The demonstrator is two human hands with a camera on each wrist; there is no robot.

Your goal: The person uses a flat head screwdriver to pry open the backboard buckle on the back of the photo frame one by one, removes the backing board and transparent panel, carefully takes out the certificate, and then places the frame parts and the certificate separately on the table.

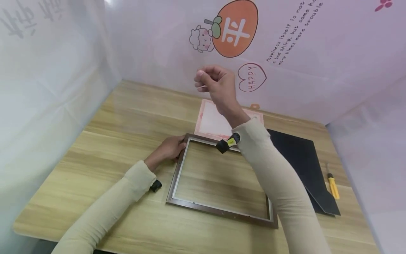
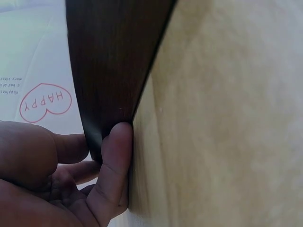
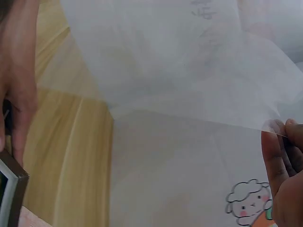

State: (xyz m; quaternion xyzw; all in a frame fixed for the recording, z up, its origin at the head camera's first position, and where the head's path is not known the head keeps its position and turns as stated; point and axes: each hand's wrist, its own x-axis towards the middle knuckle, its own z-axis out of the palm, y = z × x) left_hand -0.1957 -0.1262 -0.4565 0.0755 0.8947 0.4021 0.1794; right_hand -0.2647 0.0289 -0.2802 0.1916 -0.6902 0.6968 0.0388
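A brown picture frame (image 1: 222,213) with a silvery inner edge lies on the wooden table, its middle open to the tabletop. My left hand (image 1: 171,147) grips its far left corner, and in the left wrist view the fingers (image 2: 116,156) wrap the dark frame side. Raised above the far edge of the frame, my right hand (image 1: 220,84) pinches the edge of a clear plastic sheet (image 3: 189,104) between thumb and fingertips. The see-through sheet stretches away to the left of that hand and shows only faintly in the head view.
Behind the frame lies a pink-bordered paper (image 1: 212,121), partly covered by my right forearm. A black backing board (image 1: 295,151) with a flap lies to the right, beside a yellow-handled screwdriver (image 1: 333,187). Printed white sheeting (image 1: 152,46) walls the table's back and sides.
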